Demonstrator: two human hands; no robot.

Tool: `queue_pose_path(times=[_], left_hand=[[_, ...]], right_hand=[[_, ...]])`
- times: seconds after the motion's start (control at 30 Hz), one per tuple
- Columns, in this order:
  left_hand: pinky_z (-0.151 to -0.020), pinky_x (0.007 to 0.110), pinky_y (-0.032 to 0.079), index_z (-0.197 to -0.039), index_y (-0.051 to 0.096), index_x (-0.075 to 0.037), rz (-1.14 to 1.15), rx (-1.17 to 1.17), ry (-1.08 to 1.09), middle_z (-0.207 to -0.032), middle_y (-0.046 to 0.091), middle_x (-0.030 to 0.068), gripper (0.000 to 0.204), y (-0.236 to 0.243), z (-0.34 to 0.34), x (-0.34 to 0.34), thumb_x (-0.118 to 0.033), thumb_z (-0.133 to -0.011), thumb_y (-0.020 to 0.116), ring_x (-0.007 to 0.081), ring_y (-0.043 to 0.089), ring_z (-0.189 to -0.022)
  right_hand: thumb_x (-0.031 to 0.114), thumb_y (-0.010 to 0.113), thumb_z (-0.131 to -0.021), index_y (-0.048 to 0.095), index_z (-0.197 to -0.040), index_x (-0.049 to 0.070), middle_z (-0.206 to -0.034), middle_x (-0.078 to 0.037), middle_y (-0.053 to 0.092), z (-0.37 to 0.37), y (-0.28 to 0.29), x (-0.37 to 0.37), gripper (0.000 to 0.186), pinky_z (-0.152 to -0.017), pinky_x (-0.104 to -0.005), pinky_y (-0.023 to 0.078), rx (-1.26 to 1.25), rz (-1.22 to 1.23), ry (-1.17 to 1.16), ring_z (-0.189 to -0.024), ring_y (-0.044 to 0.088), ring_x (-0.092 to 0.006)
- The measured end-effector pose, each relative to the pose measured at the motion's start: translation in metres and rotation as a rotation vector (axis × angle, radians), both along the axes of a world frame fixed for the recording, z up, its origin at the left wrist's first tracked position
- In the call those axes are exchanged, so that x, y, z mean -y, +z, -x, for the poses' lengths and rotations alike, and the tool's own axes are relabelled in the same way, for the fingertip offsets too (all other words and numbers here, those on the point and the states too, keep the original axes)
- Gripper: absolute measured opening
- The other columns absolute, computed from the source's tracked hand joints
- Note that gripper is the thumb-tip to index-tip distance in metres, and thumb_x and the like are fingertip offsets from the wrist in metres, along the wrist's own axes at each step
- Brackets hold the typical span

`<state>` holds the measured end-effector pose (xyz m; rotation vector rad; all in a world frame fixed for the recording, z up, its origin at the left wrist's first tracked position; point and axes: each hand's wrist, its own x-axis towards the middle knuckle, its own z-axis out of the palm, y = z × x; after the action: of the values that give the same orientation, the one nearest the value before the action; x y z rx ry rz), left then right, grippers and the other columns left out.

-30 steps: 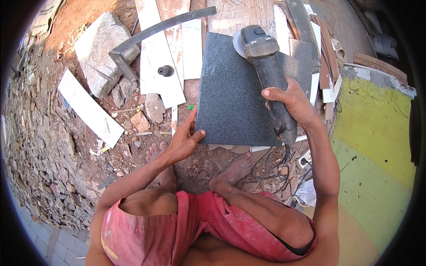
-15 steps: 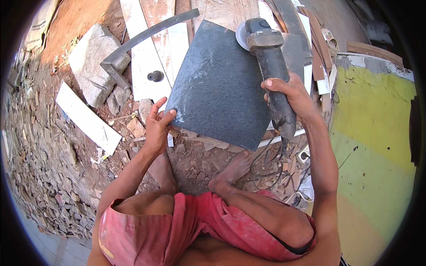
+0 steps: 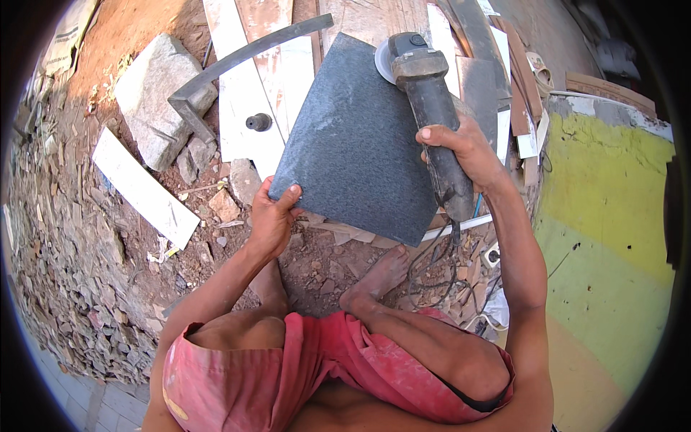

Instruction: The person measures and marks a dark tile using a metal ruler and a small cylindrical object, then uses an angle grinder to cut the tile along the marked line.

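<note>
A dark grey stone tile [image 3: 356, 144] lies tilted before me over pale boards. My left hand [image 3: 273, 219] pinches its near left corner, the thumb on top and the fingers at the edge and underneath. In my right hand [image 3: 468, 151] is a black angle grinder [image 3: 432, 108], gripped around its body. The grinder's pale disc [image 3: 384, 62] is at the tile's far right edge; whether it touches the tile I cannot tell. A cord trails from the grinder's near end toward the ground.
A metal square [image 3: 216, 72] rests across a big rock [image 3: 158, 101] and white boards. Close by stands a small black cylinder [image 3: 259, 122]. A white strip [image 3: 144, 189] lies on rubble at left. At right are a socket [image 3: 492, 255], tangled cords and a yellow-green wall [image 3: 612, 173].
My left hand has shifted slightly right and closed more firmly on the tile's corner. The grinder and its disc have moved a little to the left.
</note>
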<state>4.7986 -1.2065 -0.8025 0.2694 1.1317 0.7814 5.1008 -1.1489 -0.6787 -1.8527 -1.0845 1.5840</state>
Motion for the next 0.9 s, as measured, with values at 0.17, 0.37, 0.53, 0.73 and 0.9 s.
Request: queue_pose_path(times=[0.17,0.37,0.53,0.73,0.9], left_hand=[[-0.069,0.028,0.054,-0.117,0.048,-0.008,-0.001,0.006,-0.002,-0.103,0.063,0.0049,0.029,0.0015,-0.0004,-0.0011,-0.008,-0.093,0.065,0.0139,0.063,-0.089],[-0.075,0.034,0.047,-0.116,0.051,-0.013,-0.001,0.0,-0.046,-0.101,0.061,-0.0014,0.029,-0.0015,0.0019,-0.0004,-0.008,-0.092,0.065,0.0124,0.06,-0.092],[-0.075,0.035,0.048,-0.115,0.051,-0.013,-0.005,0.01,-0.035,-0.1,0.061,-0.0009,0.029,0.0001,0.0007,-0.001,-0.007,-0.091,0.065,0.013,0.06,-0.092],[-0.075,0.036,0.05,-0.114,0.051,-0.012,-0.003,0.013,-0.026,-0.1,0.061,0.0003,0.028,-0.0041,0.0013,0.0001,-0.007,-0.091,0.065,0.014,0.061,-0.091],[-0.074,0.035,0.05,-0.113,0.051,-0.011,-0.013,0.019,-0.021,-0.1,0.061,0.0004,0.027,-0.002,0.0004,0.0,-0.007,-0.091,0.065,0.014,0.061,-0.091]], right_hand=[[0.039,0.076,-0.073,0.047,-0.12,-0.01,-0.092,-0.014,0.059,-0.0008,-0.0019,-0.001,0.074,-0.07,-0.0324,0.053,0.01,0.032,0.009,-0.083,0.063,-0.0213],[0.038,0.078,-0.074,0.06,-0.101,-0.001,-0.081,-0.006,0.063,0.0,-0.006,0.0027,0.051,-0.059,-0.0245,0.053,0.017,-0.031,-0.047,-0.066,0.064,-0.0118],[0.038,0.078,-0.074,0.06,-0.101,-0.001,-0.081,-0.007,0.064,0.0014,-0.0057,0.0023,0.052,-0.059,-0.0245,0.053,0.014,-0.031,-0.056,-0.066,0.064,-0.0119],[0.038,0.078,-0.074,0.06,-0.101,-0.001,-0.081,-0.007,0.064,0.0018,-0.0056,0.0019,0.051,-0.059,-0.0251,0.054,0.003,-0.034,-0.054,-0.066,0.065,-0.012],[0.038,0.077,-0.074,0.059,-0.102,-0.002,-0.081,-0.007,0.065,0.0022,-0.0063,0.003,0.051,-0.06,-0.0255,0.054,0.021,-0.04,-0.056,-0.065,0.065,-0.0121]])
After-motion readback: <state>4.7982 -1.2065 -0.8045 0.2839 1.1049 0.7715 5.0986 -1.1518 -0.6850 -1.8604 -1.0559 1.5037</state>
